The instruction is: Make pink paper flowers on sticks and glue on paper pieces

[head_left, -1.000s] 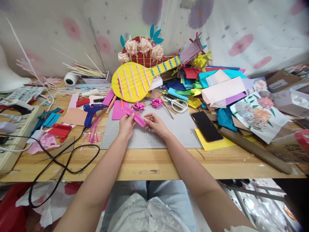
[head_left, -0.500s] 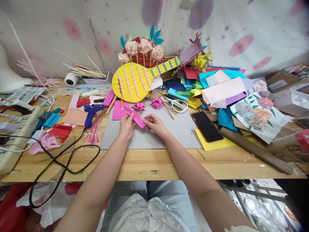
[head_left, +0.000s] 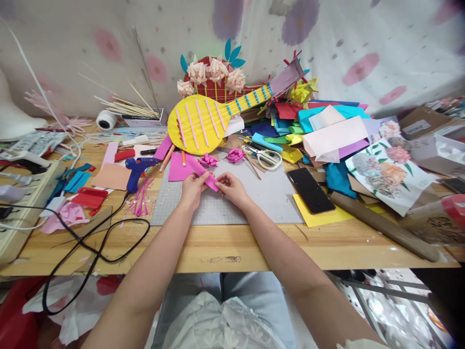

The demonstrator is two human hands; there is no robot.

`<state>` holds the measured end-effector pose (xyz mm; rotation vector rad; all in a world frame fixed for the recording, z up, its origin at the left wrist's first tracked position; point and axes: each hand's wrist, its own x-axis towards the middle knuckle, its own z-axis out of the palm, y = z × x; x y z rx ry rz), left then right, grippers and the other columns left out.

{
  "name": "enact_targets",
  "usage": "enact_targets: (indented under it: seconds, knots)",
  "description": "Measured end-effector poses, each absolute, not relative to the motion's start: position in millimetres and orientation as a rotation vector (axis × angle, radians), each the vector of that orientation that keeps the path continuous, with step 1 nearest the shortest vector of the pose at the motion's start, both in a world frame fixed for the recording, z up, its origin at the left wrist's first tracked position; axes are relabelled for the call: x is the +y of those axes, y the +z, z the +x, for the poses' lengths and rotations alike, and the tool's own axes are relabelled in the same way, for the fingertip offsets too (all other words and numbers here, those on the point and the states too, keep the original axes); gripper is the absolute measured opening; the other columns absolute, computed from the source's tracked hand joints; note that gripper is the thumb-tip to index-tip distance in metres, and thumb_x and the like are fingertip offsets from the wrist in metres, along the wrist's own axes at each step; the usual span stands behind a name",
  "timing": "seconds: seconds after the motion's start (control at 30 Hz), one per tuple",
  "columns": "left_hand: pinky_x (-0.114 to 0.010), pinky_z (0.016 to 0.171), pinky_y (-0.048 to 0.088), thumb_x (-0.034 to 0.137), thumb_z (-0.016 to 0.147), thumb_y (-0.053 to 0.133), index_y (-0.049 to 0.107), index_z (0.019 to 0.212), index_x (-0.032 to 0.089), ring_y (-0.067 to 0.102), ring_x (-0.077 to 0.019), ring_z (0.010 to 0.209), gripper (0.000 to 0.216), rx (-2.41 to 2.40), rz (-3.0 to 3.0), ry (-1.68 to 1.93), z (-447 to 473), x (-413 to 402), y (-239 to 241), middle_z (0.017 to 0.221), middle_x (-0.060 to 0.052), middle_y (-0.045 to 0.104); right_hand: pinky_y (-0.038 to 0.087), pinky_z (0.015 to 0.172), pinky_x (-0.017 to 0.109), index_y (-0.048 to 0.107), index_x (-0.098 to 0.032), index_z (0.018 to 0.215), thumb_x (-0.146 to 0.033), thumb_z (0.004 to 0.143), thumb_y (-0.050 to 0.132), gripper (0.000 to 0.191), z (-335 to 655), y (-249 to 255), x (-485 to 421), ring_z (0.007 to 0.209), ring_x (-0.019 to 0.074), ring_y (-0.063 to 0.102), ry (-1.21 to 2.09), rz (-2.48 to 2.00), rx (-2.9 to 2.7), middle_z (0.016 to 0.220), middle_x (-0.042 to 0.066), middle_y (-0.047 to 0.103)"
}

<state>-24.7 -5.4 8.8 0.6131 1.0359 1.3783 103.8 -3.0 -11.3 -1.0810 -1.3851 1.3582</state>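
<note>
Left hand (head_left: 191, 189): fingers curled in, thumb and fingertips pinched shut on the nearer left part of a pink paper strip (head_left: 204, 174).
Right hand (head_left: 232, 189): loosely curled, thumb and forefinger closed on the strip's right end; the other fingers were tucked beneath.
Strip position: held between both hands just above the grey cutting mat (head_left: 269, 194), slanting from far left down to near right. Its far end overlapped a pink sheet (head_left: 177, 168); contact there could not be told.
Close by: two crumpled pink paper pieces (head_left: 208, 160) lay just beyond the hands, with the yellow paper guitar (head_left: 199, 123) behind them. A blue glue gun (head_left: 137, 167) stood left of the mat, scissors (head_left: 267, 156) lay to the far right, and a phone (head_left: 310, 190) lay at the mat's right edge.
Hidden: fingertips under the strip were out of sight, as was the strip's underside.
Cut off: both forearms ran out at the lower edge.
Hard to read: the heap of coloured paper (head_left: 327, 131) on the right overlapped too much to separate single sheets.
</note>
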Motion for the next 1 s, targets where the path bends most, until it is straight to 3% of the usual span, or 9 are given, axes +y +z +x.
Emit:
enact_targets:
  seconds: [0.17,0.4,0.7,0.87,1.0]
  knots:
    - [-0.031,0.072,0.051,0.019,0.062,0.069,0.06,0.08,0.009,0.063,-0.0139,0.069,0.023,1.046,0.644,1.369,-23.5,-5.4,9.4,0.077,-0.007,0.067,0.034,0.047,0.02,0.05,-0.019,0.081,-0.045,0.069,0.057,0.029,101.8,-8.8,-2.6,0.05,0.0069,0.042,1.261,-1.136,-1.47,0.061,-0.006,0.052]
    - [-0.026,0.07,0.05,0.021,0.06,0.071,0.063,0.08,0.01,0.064,-0.0141,0.072,0.024,1.029,0.68,1.325,-22.4,-3.5,12.0,0.078,-0.007,0.069,0.029,0.054,0.022,0.045,-0.018,0.062,-0.048,0.08,0.043,0.035,96.4,-11.1,1.6,0.056,0.0081,0.038,1.092,-1.176,-1.663,0.058,-0.005,0.043]
    - [-0.028,0.066,0.051,0.017,0.075,0.059,0.065,0.084,0.01,0.064,-0.0161,0.073,0.013,0.998,0.706,1.065,-30.2,9.8,22.6,0.083,-0.011,0.069,0.026,0.045,0.021,0.05,-0.017,0.062,-0.053,0.073,0.052,0.037,99.5,-6.5,4.4,0.046,0.0059,0.034,1.308,-1.129,-1.543,0.051,-0.006,0.041]
    - [-0.025,0.063,0.051,0.018,0.074,0.062,0.066,0.082,0.009,0.063,-0.0138,0.067,0.013,0.996,0.76,1.054,-36.2,5.9,28.8,0.082,-0.01,0.069,0.033,0.048,0.019,0.06,-0.016,0.076,-0.053,0.072,0.055,0.038,95.1,0.3,6.6,0.05,0.0057,0.043,1.407,-1.029,-1.53,0.062,-0.003,0.057]
    - [-0.025,0.058,0.049,0.023,0.076,0.06,0.066,0.084,0.008,0.062,-0.0133,0.062,0.018,0.946,0.769,1.048,-42.4,1.5,35.1,0.083,-0.011,0.068,0.039,0.049,0.019,0.059,-0.016,0.072,-0.052,0.075,0.055,0.037,89.2,9.4,5.5,0.051,0.0072,0.05,1.487,-1.035,-1.488,0.062,0.0,0.063]
